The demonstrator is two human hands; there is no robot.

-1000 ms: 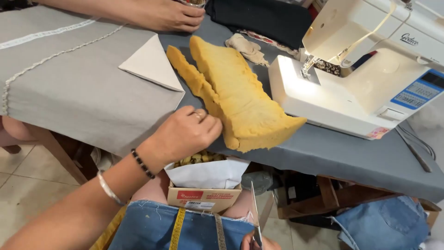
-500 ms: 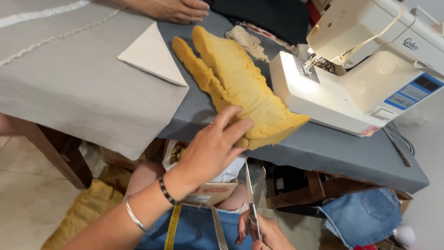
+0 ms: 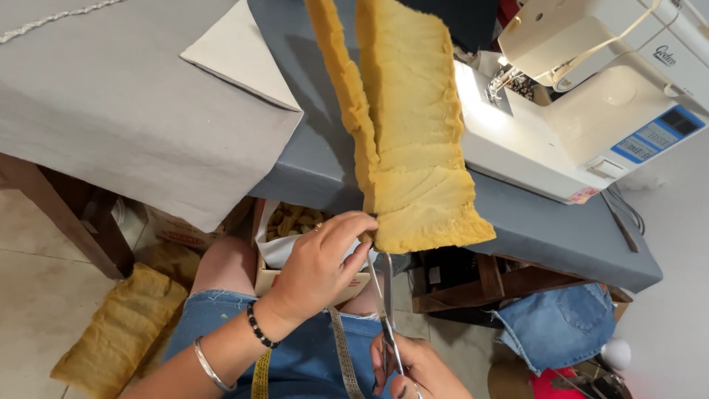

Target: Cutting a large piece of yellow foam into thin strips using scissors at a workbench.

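Below the sewing surface (image 3: 546, 236), I am watching my left hand (image 3: 321, 258) pinching the lower corner of a yellow fabric piece (image 3: 413, 148), fingers and thumb closed on the edge where it is hanging over the front of the surface. My right hand (image 3: 413, 369) is gripping a pair of scissors (image 3: 385, 310) by the handles, fingers curled shut through them, with the blades pointing up toward that same pinched corner and nearly touching it; whether the blades are parted I cannot tell. That yellow fabric piece is lying lengthwise across the grey surface, just beside a white sewing machine (image 3: 583, 125) standing at the right. A grey cloth (image 3: 125, 118) is draping over the left part of the surface, with a pale folded sheet (image 3: 236, 59) resting on it. An open cardboard box (image 3: 295, 251) holding yellow scraps is sitting on my lap under the left hand, and a measuring tape (image 3: 340, 355) is trailing over my denim shorts (image 3: 295, 355). Another yellow fabric bundle (image 3: 118, 332) is lying on the tiled floor (image 3: 37, 310) at the left.
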